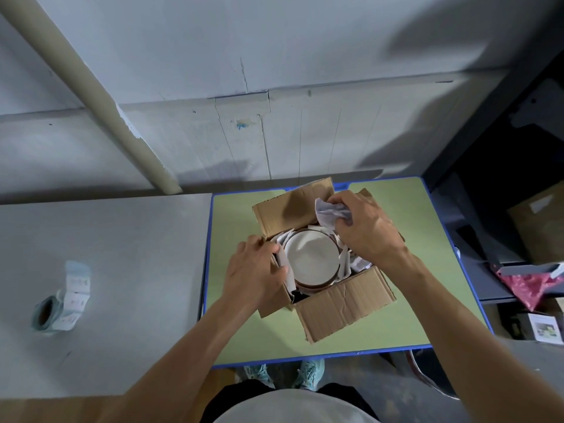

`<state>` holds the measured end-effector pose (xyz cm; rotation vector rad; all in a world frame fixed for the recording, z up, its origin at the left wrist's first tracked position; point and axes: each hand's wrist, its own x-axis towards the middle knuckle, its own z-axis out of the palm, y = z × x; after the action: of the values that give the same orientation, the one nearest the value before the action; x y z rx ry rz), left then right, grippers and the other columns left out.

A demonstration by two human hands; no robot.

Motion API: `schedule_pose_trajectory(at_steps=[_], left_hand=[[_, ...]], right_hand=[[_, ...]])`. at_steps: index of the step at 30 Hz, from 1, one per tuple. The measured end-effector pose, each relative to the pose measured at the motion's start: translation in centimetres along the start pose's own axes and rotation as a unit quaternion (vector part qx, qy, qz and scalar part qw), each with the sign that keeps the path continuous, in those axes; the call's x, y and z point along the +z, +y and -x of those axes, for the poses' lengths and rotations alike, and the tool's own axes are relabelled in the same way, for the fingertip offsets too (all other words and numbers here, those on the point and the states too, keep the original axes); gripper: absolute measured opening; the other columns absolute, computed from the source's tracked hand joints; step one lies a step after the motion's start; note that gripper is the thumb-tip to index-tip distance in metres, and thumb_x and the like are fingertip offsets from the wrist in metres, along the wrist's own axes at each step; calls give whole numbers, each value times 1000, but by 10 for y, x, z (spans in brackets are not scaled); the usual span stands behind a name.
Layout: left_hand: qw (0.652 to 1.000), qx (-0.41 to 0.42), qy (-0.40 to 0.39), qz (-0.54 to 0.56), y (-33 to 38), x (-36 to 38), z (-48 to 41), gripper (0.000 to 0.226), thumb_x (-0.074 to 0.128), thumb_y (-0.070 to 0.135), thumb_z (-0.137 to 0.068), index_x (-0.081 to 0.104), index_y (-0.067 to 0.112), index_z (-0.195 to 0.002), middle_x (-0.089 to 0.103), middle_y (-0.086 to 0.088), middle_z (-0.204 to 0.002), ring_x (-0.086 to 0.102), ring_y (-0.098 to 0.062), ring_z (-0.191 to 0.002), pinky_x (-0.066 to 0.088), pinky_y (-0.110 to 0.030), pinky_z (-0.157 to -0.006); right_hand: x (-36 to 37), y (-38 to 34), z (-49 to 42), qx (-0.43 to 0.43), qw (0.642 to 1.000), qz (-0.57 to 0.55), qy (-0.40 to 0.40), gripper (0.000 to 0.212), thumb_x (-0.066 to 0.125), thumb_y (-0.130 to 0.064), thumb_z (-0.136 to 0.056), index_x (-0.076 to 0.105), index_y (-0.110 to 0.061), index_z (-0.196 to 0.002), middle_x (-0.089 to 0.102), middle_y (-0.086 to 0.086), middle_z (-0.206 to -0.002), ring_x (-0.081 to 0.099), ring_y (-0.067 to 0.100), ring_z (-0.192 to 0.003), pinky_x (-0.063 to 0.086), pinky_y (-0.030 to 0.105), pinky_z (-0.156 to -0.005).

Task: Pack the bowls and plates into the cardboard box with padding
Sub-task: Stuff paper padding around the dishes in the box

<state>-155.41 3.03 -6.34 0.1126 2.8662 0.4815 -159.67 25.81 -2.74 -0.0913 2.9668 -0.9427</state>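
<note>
Right hand (369, 232): raised over the far right corner of the cardboard box (345, 303), fingers clenched round a wad of crumpled paper (331, 212); wrist bent, forearm entering from the near right. Left hand (256, 267): laid on the box's left wall, fingers bent over the rim and touching the paper padding (282, 239) there; whether it pinched the paper or only pressed it could not be told. Box: open, flaps spread, standing on the green worktop (244, 331), set at a slant to its edges. Contents: white bowl (311, 257), brown at the rim, mouth upward, in the middle; paper packed round it on the left, far and right sides. Governing relation: the wad was held just beyond and to the right of the bowl, above it and apart from it; the right hand was the nearer to that far right gap. Judged next: the wad goes down into the gap or over the bowl. Elsewhere: roll of labels (61, 297), well to the left.
</note>
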Motion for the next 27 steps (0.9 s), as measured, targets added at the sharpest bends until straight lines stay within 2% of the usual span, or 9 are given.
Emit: schedule_pose_trajectory(at_steps=[5, 8, 10, 13, 17, 20, 23, 27], left_hand=[[1000, 14, 20, -18, -3, 6, 2, 41, 57, 49, -84, 60, 32, -121, 44, 1, -129, 44, -21, -112, 47, -35, -86], [998, 4, 55, 1, -2, 7, 5, 43, 51, 57, -87, 61, 28, -117, 46, 1, -129, 44, -20, -113, 46, -33, -85], [997, -9, 77, 1, 3, 6, 7, 51, 46, 66, -86, 64, 25, -109, 48, 1, -125, 45, -18, -112, 46, -32, -82], [993, -3, 110, -44, 15, 4, 4, 58, 47, 72, -82, 66, 18, -95, 47, 0, -108, 46, -19, -101, 48, -31, -74], [991, -4, 109, -80, 20, 2, -3, 44, 58, 56, -86, 65, 14, -97, 43, -3, -106, 42, -21, -100, 49, -31, -77], [993, -13, 119, -9, 17, 1, -1, 22, 63, 35, -88, 67, 15, -95, 47, -3, -102, 50, -24, -94, 45, -30, -71], [991, -27, 119, 61, 11, 2, 1, 13, 62, 25, -87, 69, 18, -95, 50, -1, -94, 57, -25, -85, 40, -30, -66], [989, -33, 112, 91, 6, -1, 0, 12, 58, 28, -89, 67, 21, -94, 55, 3, -89, 59, -21, -80, 42, -29, -66]], right_hand=[[6, 3, 7, 7, 1000, -9, -10, 42, 54, -17, -82, 53, -32, -122, 60, -7, -113, 54, 18, -104, 49, 36, -86], [4, 3, 9, 16, 1000, -14, -6, 49, 53, -17, -83, 50, -33, -129, 59, -4, -119, 54, 19, -109, 48, 36, -89], [2, 4, 9, 20, 1000, -10, -5, 50, 54, -17, -85, 49, -31, -133, 58, -1, -120, 54, 20, -110, 47, 34, -88], [2, 4, 11, 16, 1000, -3, -6, 49, 54, -19, -86, 48, -30, -133, 58, -1, -122, 54, 21, -110, 48, 36, -89], [4, 6, 19, 6, 1000, -7, -10, 48, 52, -19, -86, 45, -34, -132, 59, -2, -122, 56, 20, -107, 52, 41, -85], [5, 9, 26, -5, 1000, 4, -8, 50, 51, -20, -88, 41, -40, -133, 59, -1, -121, 58, 19, -101, 53, 37, -78], [4, 9, 27, -5, 1000, -3, -13, 57, 51, -17, -88, 36, -43, -136, 58, 0, -120, 58, 19, -100, 52, 36, -78], [-10, 11, 16, 3, 1000, -2, 22, 52, 55, -14, -87, 44, -27, -136, 58, 3, -126, 57, 25, -110, 49, 38, -87]])
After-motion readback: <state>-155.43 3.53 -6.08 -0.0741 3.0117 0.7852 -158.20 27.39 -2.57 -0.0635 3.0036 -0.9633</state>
